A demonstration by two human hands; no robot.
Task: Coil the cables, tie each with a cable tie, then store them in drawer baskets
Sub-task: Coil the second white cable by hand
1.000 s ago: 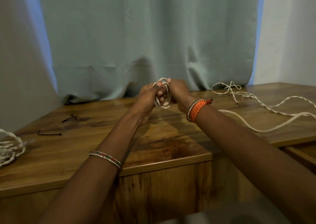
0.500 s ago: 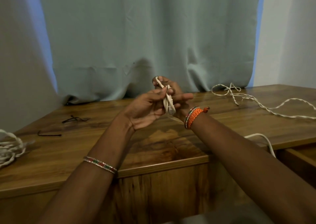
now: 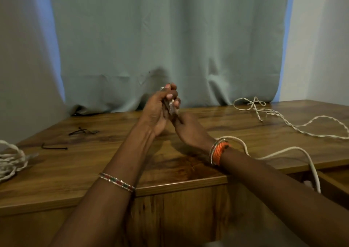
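White cable coil clamped in left hand, right hand on the feed

White twisted cable (image 3: 294,128) runs loose across the wooden desk (image 3: 79,171) at 2 o'clock, loops back under the right wrist, then drops over the front edge at 4 o'clock. Small coil (image 3: 171,107) of it sits above desk centre, 12 o'clock. Left hand (image 3: 156,112) has fingers curled round the coil, gripping it; most of the coil is hidden by the fingers. Right hand (image 3: 190,131) sits just below, touching the left, fingers curled toward the cable; can't tell whether it actually pinches it. Second cable bundle (image 3: 10,161) lies at 9 o'clock, at the desk's left edge. Two black cable ties (image 3: 54,148) lie at 10 o'clock, well apart from the hands. Grey-green curtain (image 3: 170,39) hangs behind the desk.
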